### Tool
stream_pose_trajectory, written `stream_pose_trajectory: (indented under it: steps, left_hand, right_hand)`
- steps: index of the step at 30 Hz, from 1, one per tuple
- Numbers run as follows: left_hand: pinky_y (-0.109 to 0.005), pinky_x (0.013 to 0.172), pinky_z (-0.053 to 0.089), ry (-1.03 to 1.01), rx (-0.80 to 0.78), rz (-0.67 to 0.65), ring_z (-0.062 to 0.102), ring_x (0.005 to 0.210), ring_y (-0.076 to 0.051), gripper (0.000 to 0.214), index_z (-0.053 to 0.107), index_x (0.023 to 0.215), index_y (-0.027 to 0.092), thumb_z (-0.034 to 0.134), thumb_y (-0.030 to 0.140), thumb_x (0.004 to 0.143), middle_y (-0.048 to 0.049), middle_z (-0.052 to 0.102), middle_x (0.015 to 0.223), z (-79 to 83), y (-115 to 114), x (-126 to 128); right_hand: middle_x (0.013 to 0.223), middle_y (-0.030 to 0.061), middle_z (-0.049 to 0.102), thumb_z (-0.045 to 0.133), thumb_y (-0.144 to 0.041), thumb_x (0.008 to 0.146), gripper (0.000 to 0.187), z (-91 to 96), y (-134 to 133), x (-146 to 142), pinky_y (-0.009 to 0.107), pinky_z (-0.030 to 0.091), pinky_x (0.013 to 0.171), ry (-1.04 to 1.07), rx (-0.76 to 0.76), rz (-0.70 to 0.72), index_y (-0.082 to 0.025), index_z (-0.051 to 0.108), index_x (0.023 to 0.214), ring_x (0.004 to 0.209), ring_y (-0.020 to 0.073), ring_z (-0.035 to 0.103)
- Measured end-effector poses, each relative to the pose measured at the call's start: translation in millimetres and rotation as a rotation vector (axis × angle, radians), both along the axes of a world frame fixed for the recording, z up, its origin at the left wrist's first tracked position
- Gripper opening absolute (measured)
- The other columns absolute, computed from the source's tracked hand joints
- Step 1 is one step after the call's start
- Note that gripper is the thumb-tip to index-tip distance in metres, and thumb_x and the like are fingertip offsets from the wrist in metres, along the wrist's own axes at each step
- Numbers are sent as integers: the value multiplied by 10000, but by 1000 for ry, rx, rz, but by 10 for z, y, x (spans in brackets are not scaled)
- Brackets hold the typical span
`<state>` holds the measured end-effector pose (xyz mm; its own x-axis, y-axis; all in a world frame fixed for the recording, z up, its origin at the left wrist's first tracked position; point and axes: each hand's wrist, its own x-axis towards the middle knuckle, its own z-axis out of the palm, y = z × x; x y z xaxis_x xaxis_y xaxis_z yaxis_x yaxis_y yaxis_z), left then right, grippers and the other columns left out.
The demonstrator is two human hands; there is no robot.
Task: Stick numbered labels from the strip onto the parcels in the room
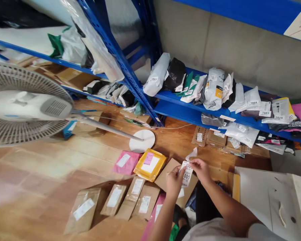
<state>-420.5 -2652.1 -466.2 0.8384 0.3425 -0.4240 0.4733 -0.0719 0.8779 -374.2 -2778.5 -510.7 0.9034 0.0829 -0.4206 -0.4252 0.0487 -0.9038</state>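
My left hand and my right hand both pinch a strip of white number labels printed with digits such as 005. The strip hangs between the hands above a brown cardboard parcel on the wooden floor. A loose scrap of white backing paper lies just beyond the right hand. Both hands have fingers closed on the strip's edges.
A yellow padded mailer, a pink mailer and several brown parcels lie on the floor. A white standing fan is at left. Blue shelving holds numbered parcels. A white box stands at right.
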Motion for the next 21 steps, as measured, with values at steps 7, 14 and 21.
stream_pose_trajectory:
  steps: [7, 14, 21]
  left_hand:
    - [-290, 570, 441, 31, 94, 245, 585, 579, -200, 443, 575, 673, 225, 538, 663, 729, -46, 644, 612, -587, -405, 915]
    - [-257, 491, 344, 226, -60, 53, 520, 510, -167, 504, 529, 596, 208, 546, 699, 710, -21, 557, 511, -1013, -777, 1292]
    - [-232, 458, 224, 324, -278, 130, 356, 473, -99, 540, 441, 528, 209, 679, 685, 618, 44, 411, 464, -1017, -1008, 711]
  right_hand:
    - [669, 59, 702, 825, -634, 493, 524, -444, -296, 903, 331, 547, 593, 79, -99, 53, -176, 672, 698, 603, 199, 656]
    - [772, 114, 731, 694, -656, 614, 492, -764, -810, 2040, 361, 548, 699, -117, -515, -145, -178, 663, 727, 723, 243, 673]
    - [865, 282, 700, 597, -537, 784, 401, -764, -1341, 3064, 498, 485, 870, -251, -941, -283, -150, 571, 681, 905, 375, 660]
